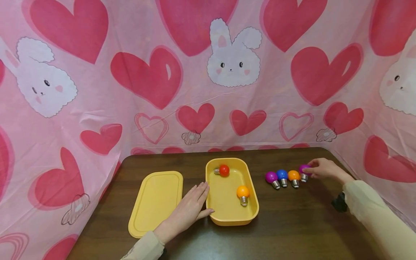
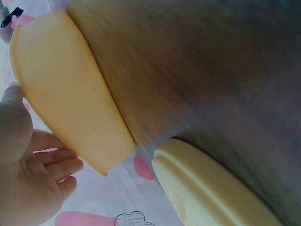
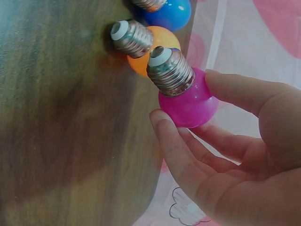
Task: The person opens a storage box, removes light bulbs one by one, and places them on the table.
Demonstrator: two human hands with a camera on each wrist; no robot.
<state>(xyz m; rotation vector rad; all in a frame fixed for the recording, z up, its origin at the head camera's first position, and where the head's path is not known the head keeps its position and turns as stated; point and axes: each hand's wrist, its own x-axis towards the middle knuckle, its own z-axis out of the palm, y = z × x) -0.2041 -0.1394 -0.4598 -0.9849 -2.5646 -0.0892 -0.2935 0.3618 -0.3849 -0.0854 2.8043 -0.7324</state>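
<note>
My right hand [image 1: 326, 169] pinches a purple light bulb [image 3: 192, 107] by its round globe between thumb and fingers, its metal screw base exposed. Beside it lies a row of bulbs: an orange one [image 1: 294, 176], a blue one [image 1: 282, 175] and another purple one [image 1: 271, 177]. My left hand [image 1: 190, 203], fingers fairly straight, touches the left rim of a yellow plastic box [image 1: 232, 222]. Inside that box are a red bulb [image 1: 224, 170] near the far left and an orange bulb [image 1: 242, 192] toward the near right.
A flat yellow lid [image 1: 156, 204] lies left of the box, partly behind my left forearm. Everything rests on a dark wooden table [image 1: 286, 227]. A pink cloth [image 1: 195, 79] with hearts and rabbits hangs behind and at both sides.
</note>
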